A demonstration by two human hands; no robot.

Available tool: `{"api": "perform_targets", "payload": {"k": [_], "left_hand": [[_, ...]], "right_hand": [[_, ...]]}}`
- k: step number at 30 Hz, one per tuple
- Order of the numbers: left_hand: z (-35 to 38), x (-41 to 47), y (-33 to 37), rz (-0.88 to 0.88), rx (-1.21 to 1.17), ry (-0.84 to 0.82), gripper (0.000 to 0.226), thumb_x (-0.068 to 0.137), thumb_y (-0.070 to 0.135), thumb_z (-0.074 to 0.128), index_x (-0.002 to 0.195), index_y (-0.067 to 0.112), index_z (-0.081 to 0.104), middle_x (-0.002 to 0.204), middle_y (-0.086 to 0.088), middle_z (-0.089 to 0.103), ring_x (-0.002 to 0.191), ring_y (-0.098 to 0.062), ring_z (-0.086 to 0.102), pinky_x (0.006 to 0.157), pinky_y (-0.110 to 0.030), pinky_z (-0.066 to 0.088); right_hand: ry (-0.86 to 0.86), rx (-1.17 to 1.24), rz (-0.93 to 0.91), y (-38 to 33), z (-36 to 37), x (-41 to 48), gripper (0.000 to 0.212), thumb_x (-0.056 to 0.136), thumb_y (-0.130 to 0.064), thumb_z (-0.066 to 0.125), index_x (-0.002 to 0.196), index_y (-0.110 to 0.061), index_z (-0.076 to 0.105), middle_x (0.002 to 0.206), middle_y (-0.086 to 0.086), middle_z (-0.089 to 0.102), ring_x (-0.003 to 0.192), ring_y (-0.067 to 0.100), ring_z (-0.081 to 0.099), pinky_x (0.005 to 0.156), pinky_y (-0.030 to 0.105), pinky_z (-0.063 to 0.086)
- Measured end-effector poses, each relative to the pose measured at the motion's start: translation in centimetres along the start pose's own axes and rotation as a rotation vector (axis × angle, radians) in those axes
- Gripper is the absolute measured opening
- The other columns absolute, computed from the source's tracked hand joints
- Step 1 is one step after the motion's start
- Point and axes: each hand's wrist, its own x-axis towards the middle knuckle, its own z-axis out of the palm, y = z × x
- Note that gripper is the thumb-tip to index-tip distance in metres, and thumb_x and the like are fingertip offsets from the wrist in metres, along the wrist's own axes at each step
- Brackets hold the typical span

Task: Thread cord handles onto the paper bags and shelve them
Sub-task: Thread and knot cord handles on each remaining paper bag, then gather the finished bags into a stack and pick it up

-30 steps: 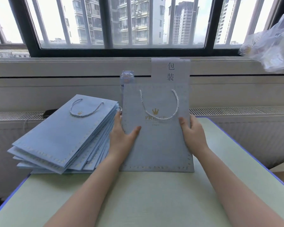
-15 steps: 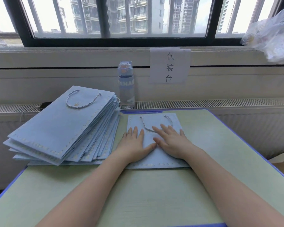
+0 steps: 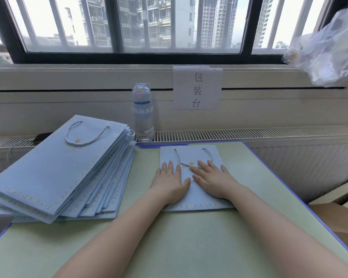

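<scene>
**Pale green bench below a barred window**

The pale green bench [image 3: 189, 247], edged in blue, filled the near ground, and two bare forearms reached across it from the lower edge. Both hands lay palm down on a single light blue paper bag [image 3: 216, 155] that lay flat on the bench, right of centre. The left hand [image 3: 170, 183] and the right hand [image 3: 213, 178] had their fingers straight and slightly spread, gripping nothing, only pressing on the paper. The bag's twisted cord handle [image 3: 179, 157] was threaded through its far end and lay in a loop on the face; the right hand's fingertips touched the bottom of that loop, beside a small gold crown print.

To the left a fanned stack of bags [image 3: 54, 169] of the same kind rested on the bench, near the single bag but not touching it, overhanging the left edge — the top bag showed its own cord loop [image 3: 82, 143].

Beyond the far edge a clear water bottle [image 3: 143, 115] stood upright on the radiator grille [image 3: 249, 133]. A paper sign [image 3: 197, 88] with three printed characters hung on the wall right of it. Higher up ran the window [image 3: 129, 27] — tower blocks behind its bars — and a crumpled plastic bag [image 3: 327, 51] sat at the upper right.
</scene>
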Motion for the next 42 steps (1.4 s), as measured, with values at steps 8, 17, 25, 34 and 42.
{"api": "perform_targets", "payload": {"k": [8, 17, 25, 34, 42], "left_hand": [[0.7, 5.1, 6.8, 0.033, -0.026, 0.009, 0.067, 0.100, 0.050, 0.016, 0.152, 0.012, -0.003, 0.158, -0.014, -0.012, 0.146, -0.028, -0.013, 0.118, -0.041, -0.006], [0.8, 7.3, 8.3, 0.041, -0.027, 0.018, 0.067, 0.100, 0.049, 0.015, 0.152, 0.012, -0.003, 0.159, -0.013, -0.010, 0.146, -0.027, -0.011, 0.118, -0.041, -0.005], [-2.5, 2.7, 7.1, 0.149, -0.059, 0.337, 0.038, 0.097, 0.028, 0.037, 0.127, 0.012, 0.053, 0.125, -0.010, 0.061, 0.118, -0.026, 0.052, 0.103, -0.033, 0.025], [-10.7, -7.6, -11.1, -0.080, -0.267, 0.854, 0.059, 0.093, 0.025, 0.048, 0.147, 0.014, 0.030, 0.155, -0.013, 0.023, 0.146, -0.024, 0.013, 0.116, -0.038, 0.003], [-10.5, -12.9, -25.6, -0.557, -0.100, 0.408, 0.071, 0.096, 0.050, 0.039, 0.151, 0.012, 0.014, 0.158, -0.013, 0.009, 0.145, -0.031, 0.007, 0.115, -0.047, 0.007]], "right_hand": [[0.024, -0.026, 0.075, 7.7, -1.6, 0.6, 0.049, 0.100, -0.049, 0.016, 0.148, -0.043, 0.008, 0.159, -0.012, -0.004, 0.146, 0.010, -0.008, 0.118, 0.042, -0.004], [0.033, -0.045, 0.120, 10.3, -1.7, 1.5, 0.060, 0.100, -0.051, 0.016, 0.151, -0.028, -0.004, 0.158, -0.013, -0.007, 0.145, 0.009, -0.010, 0.118, 0.040, -0.005], [0.369, 0.191, 0.256, 4.4, -2.3, 0.3, 0.060, 0.099, -0.033, 0.037, 0.151, -0.024, 0.009, 0.159, -0.007, 0.000, 0.146, 0.012, -0.001, 0.112, 0.058, -0.001], [0.501, 0.483, -0.258, -12.8, -3.1, 2.1, 0.056, 0.096, -0.025, 0.048, 0.148, -0.021, 0.025, 0.158, -0.001, 0.011, 0.145, 0.015, 0.011, 0.113, 0.042, 0.010], [0.397, 0.321, -0.405, -25.2, -0.9, 3.0, 0.076, 0.083, -0.070, 0.020, 0.149, -0.031, 0.020, 0.159, -0.003, -0.002, 0.146, 0.021, -0.009, 0.116, 0.050, 0.003]]}}
